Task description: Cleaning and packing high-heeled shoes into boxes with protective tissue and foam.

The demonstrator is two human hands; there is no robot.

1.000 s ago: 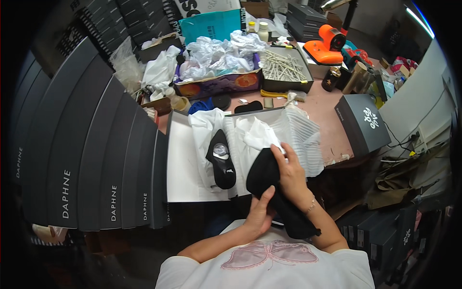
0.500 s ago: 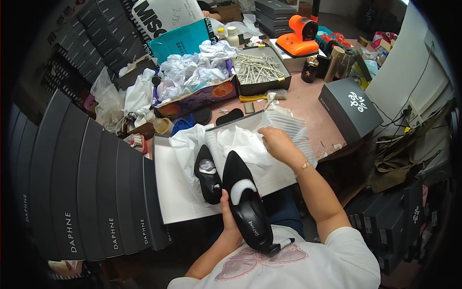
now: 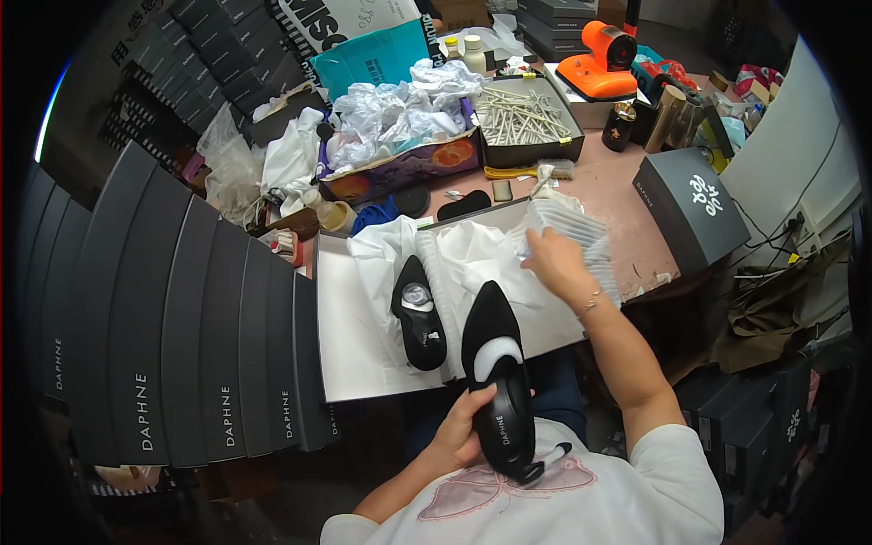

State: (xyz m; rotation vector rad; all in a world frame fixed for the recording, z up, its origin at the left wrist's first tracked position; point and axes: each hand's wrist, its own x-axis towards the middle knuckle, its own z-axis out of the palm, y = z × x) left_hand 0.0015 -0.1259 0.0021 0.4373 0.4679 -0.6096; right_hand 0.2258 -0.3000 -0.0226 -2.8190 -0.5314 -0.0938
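Observation:
My left hand (image 3: 461, 427) grips a black pointed-toe shoe (image 3: 498, 336) by its side, thumb over the edge. The shoe is held above the near edge of the open box, toe pointing away, with white padding (image 3: 498, 354) inside and a strap at the heel end. A matching black shoe (image 3: 421, 341) lies in the white-lined shoebox (image 3: 350, 345) with a clear round wad in it. My right hand (image 3: 559, 265) is closed over the box's right part, fingers pinched beside white tissue paper (image 3: 477, 254) and ribbed foam wrap (image 3: 581, 236); a small pale bit shows at the fingertips.
Dark shoeboxes (image 3: 195, 345) stand in a row at the left. Behind the open box are a carton of crumpled paper (image 3: 400, 168), a box of white sticks (image 3: 527, 113) and a yellow brush (image 3: 527, 171). A dark box lid (image 3: 690, 213) stands right; an orange device (image 3: 599, 68) sits farther back.
The view has shifted, so the scene sits farther right. My left thumb has come over the shoe's edge, and the shoe is slightly nearer me. My right fingers have drawn off the tissue paper.

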